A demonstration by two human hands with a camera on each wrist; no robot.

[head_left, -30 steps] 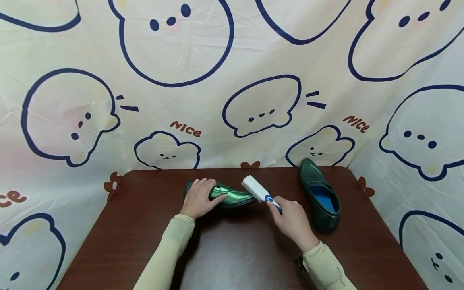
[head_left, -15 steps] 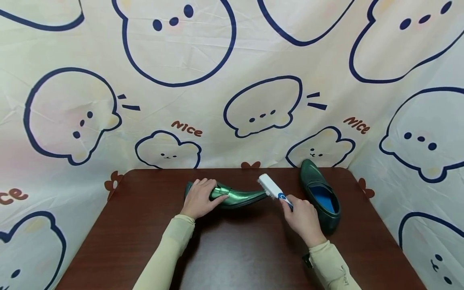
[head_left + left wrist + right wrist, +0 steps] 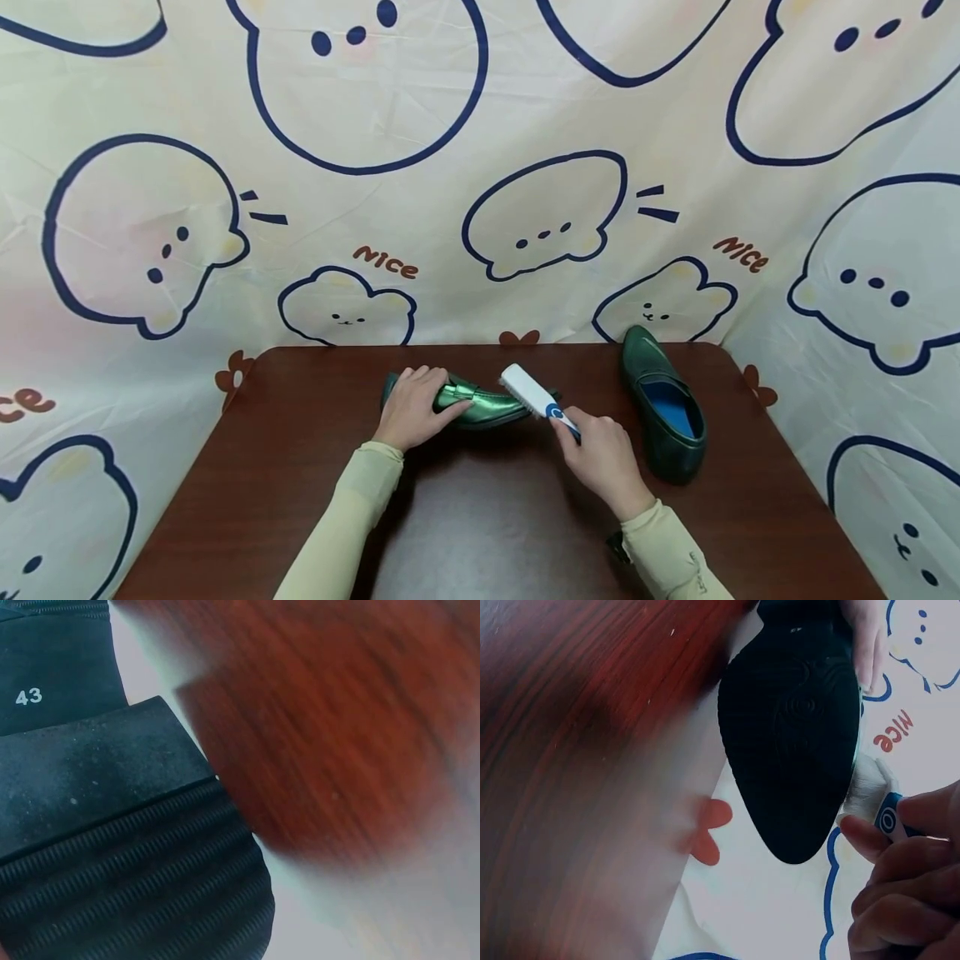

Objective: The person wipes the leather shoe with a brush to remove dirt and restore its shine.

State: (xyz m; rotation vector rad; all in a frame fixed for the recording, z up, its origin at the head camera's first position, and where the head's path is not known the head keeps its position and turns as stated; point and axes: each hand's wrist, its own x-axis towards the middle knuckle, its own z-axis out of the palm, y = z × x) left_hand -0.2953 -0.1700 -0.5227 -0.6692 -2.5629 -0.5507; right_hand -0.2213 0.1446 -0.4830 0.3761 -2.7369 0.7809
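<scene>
1. Head view, L hand (image 3: 415, 408): grips green shoe (image 3: 491, 408), fingers over top, thumb along near side. Shoe shiny, w/ strap across upper; toe pts. twd. R hand.
2. Head view, R hand (image 3: 603, 454): fingers curled rd. handle of brush (image 3: 528, 392), white head w/ blue-&-white grip. Head angled up & away, btwn. the two hands, over toe end of shoe.
3. Head view, to R of R hand: 2nd shoe (image 3: 670, 454), dk. green, upright, toe away, blue insole (image 3: 669, 408) showing. Not touched by either hand.
4. Head view, surrounds: brown table (image 3: 465, 517) under both hands; printed cloth (image 3: 540, 108) beyond them; pale sleeves (image 3: 341, 508) on both arms; dk. item (image 3: 618, 547) at R wrist, type unclear.
5. L wrist view: sole (image 3: 90, 780) of held shoe, blk., ridged heel nearest, no. "43" marked. Table beyond, blurred. L hand's grip can't be told here.
6. R wrist view: full sole, toe end nearest R hand; R fingers bent rd. handle; bristles (image 3: 866, 787) at shoe's edge nr. toe, exact contact unclear. L fingertips (image 3: 865, 671) at shoe's far end.
</scene>
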